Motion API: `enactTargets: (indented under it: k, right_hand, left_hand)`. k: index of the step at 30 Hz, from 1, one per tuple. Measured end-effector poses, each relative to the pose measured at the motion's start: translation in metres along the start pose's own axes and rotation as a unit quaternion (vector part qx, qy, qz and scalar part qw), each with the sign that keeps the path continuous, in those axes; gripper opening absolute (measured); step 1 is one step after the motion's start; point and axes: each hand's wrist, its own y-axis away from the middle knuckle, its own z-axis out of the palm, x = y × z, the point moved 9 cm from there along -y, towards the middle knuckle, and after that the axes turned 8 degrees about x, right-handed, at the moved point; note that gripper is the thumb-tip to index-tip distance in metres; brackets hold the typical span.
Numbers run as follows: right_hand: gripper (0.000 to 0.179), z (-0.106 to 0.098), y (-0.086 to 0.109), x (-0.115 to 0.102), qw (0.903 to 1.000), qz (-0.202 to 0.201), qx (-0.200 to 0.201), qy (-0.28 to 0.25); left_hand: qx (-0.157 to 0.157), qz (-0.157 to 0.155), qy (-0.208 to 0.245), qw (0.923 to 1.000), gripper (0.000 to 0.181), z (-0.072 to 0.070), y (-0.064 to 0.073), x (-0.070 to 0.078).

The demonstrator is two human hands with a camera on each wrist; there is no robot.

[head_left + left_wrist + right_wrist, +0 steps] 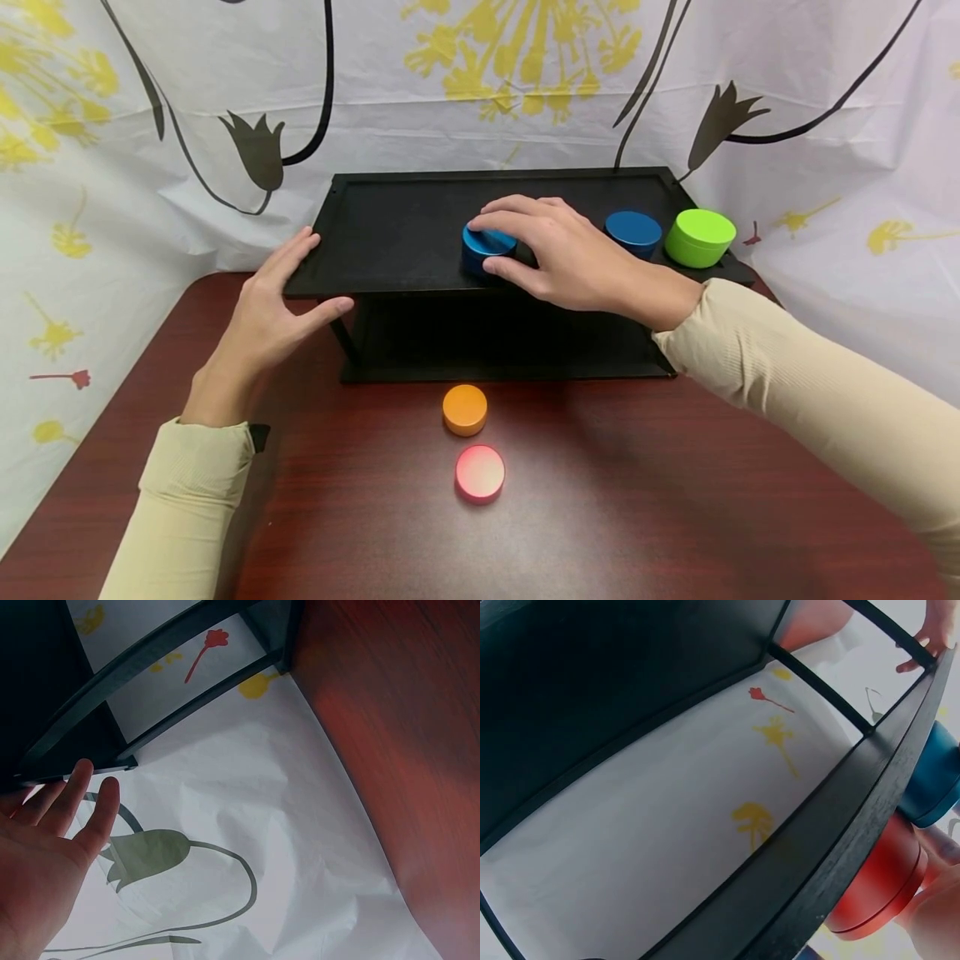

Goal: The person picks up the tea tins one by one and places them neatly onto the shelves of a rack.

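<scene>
In the head view my right hand [558, 250] pinches a round blue tin [480, 262] on the top of a black two-tier shelf [397, 221], thumb at the near side and fingertips at the far rim. The right wrist view shows this blue tin [934, 780] beside a red tin [881, 881], which my right hand [934, 900] hides in the head view. With fingers extended, my left hand [266, 308] is at the shelf's front left corner. In the left wrist view the left hand's fingers [97, 817] reach the shelf edge.
Another blue tin [632, 232] and a lime green tin [700, 240] stand at the shelf's right end. On the brown table [360, 517], in front of the shelf, sit a small orange tin [465, 408] and a pinkish-red one [480, 473]. A patterned white curtain [420, 125] hangs behind.
</scene>
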Motion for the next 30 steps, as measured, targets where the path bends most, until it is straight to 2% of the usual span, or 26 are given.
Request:
enactTargets:
  k: [10, 20, 30]
  right_hand:
    - [0.044, 0.0038, -0.0049, 0.0044, 1.0, 0.003, -0.002, -0.004]
    - [0.045, 0.0067, -0.0074, 0.0052, 0.9996, 0.013, -0.017, 0.019]
    - [0.045, 0.0074, -0.0071, 0.0064, 0.9993, 0.02, -0.016, 0.027]
  left_hand:
    - [0.0, -0.003, -0.001, 1.0, 0.083, -0.0004, 0.0004, -0.0008]
    - [0.001, 0.002, 0.002, 1.0, 0.083, -0.0007, -0.0001, -0.0007]
    - [0.002, 0.004, 0.002, 1.0, 0.082, -0.0007, -0.0002, -0.0004]
